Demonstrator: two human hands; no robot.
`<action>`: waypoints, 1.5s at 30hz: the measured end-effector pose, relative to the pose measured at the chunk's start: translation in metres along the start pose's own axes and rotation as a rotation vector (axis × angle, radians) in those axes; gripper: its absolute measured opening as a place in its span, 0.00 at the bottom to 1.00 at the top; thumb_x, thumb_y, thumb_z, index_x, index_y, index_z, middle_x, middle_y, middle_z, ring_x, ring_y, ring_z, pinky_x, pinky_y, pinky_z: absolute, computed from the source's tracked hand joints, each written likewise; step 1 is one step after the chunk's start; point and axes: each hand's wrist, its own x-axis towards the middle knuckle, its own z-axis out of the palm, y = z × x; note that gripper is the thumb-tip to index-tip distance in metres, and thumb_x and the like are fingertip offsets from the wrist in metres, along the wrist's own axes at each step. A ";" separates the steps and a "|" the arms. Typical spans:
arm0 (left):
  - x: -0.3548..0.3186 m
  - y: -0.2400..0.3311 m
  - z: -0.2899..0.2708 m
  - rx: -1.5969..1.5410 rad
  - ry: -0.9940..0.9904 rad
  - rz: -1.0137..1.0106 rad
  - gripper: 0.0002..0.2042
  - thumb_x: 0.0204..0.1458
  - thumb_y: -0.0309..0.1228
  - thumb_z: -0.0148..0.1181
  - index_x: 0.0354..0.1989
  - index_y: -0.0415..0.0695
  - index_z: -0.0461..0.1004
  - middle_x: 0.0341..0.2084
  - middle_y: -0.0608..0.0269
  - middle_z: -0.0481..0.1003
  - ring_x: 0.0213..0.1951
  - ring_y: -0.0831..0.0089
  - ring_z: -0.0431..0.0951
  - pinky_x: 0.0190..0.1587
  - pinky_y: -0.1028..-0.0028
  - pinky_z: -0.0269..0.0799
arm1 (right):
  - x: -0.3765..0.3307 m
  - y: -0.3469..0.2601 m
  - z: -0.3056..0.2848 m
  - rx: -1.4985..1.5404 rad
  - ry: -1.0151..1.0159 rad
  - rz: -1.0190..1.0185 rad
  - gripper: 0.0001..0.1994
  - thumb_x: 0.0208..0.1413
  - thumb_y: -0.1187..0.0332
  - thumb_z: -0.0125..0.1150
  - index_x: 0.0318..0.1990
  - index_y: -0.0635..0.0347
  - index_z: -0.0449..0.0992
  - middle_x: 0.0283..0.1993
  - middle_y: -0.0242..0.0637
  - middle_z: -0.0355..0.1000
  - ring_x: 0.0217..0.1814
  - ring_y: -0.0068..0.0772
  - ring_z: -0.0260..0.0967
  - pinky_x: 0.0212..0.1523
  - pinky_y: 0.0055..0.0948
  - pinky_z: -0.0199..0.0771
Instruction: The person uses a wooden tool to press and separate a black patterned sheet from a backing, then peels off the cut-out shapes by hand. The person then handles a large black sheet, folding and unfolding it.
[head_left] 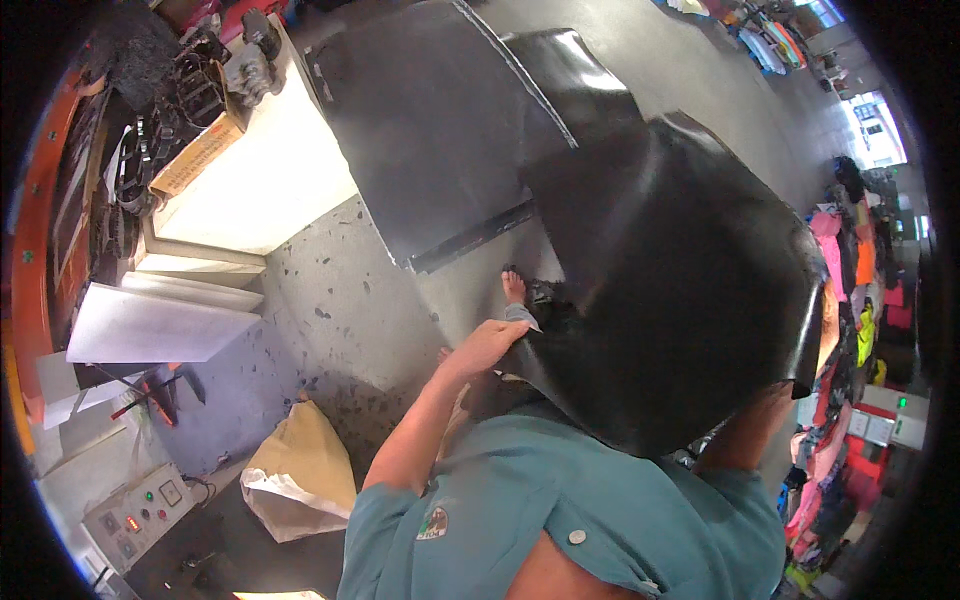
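Observation:
A large, glossy black sheet (690, 290), flexible like rubber or plastic, is held up in front of my body and bends along its right side. My left hand (490, 345) is closed on its near left edge, fingers pinching the corner area. My right forearm passes behind the sheet. Past its right edge a strip of skin from my right hand (829, 325) shows where that side is held up, with the fingers mostly hidden. Beyond it, more black sheets (430, 130) lie overlapping, the left one flat and duller with a pale line across it.
On the left is a bright white worktop (260, 170) bearing a cardboard box (195, 160) and dark straps. White panels (165, 320) stand below. A brown paper sack (300, 470) sits near a control box (140, 515). Colourful piles (830, 400) line the right. A bare foot (513, 287) shows on the floor.

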 end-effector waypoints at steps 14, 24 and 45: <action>0.265 0.051 -0.053 0.587 0.336 0.232 0.20 0.65 0.46 0.54 0.45 0.39 0.81 0.43 0.41 0.81 0.45 0.48 0.82 0.51 0.55 0.76 | 0.119 -0.008 -0.215 -1.291 0.488 -0.146 0.23 0.73 0.57 0.51 0.63 0.67 0.76 0.65 0.47 0.76 0.65 0.42 0.74 0.70 0.43 0.69; 0.480 0.100 -0.060 0.921 0.461 0.269 0.51 0.58 0.59 0.63 0.81 0.42 0.46 0.79 0.37 0.43 0.79 0.34 0.40 0.76 0.40 0.46 | 0.151 -0.020 -0.253 -1.401 0.497 -0.195 0.40 0.64 0.36 0.47 0.65 0.68 0.73 0.53 0.47 0.77 0.48 0.38 0.72 0.49 0.37 0.70; 0.506 0.094 -0.024 0.742 0.456 0.466 0.20 0.65 0.26 0.57 0.66 0.42 0.71 0.67 0.49 0.71 0.72 0.52 0.67 0.76 0.54 0.59 | 0.248 0.035 -0.268 -1.312 0.361 -0.034 0.46 0.60 0.30 0.46 0.65 0.69 0.72 0.47 0.47 0.79 0.39 0.37 0.73 0.40 0.34 0.73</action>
